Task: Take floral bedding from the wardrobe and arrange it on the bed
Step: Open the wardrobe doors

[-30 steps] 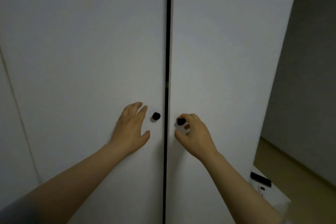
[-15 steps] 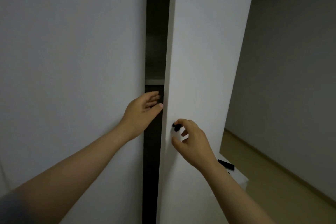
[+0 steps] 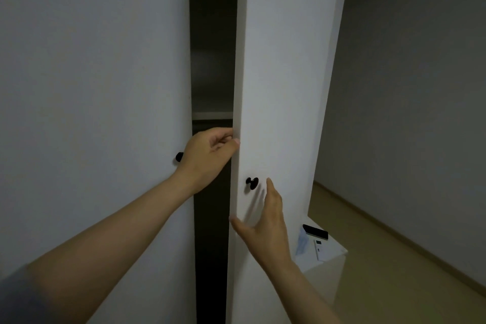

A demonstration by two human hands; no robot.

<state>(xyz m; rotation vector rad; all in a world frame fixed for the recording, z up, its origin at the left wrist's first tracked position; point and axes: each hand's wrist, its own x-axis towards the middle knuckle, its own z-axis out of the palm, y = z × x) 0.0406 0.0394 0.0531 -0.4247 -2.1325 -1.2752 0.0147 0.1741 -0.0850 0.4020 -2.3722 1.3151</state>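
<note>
Head view | grips right door [image 3: 284, 73] edge with left hand [image 3: 207, 155] | spreads empty right hand [image 3: 265, 226] | wardrobe [image 3: 92, 87] ajar, bedding unfetched

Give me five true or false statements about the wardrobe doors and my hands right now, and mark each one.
1. The left hand grips the edge of the right door. True.
2. The right hand holds the knob on that door. False: its fingers are spread beside the knob, not round it.
3. Both doors are shut. False: a dark gap shows between the left door and the right door.
4. A remote lies on the white table. True.
5. Floral bedding shows in the gap. False: only a shelf edge shows in the dark.
</note>
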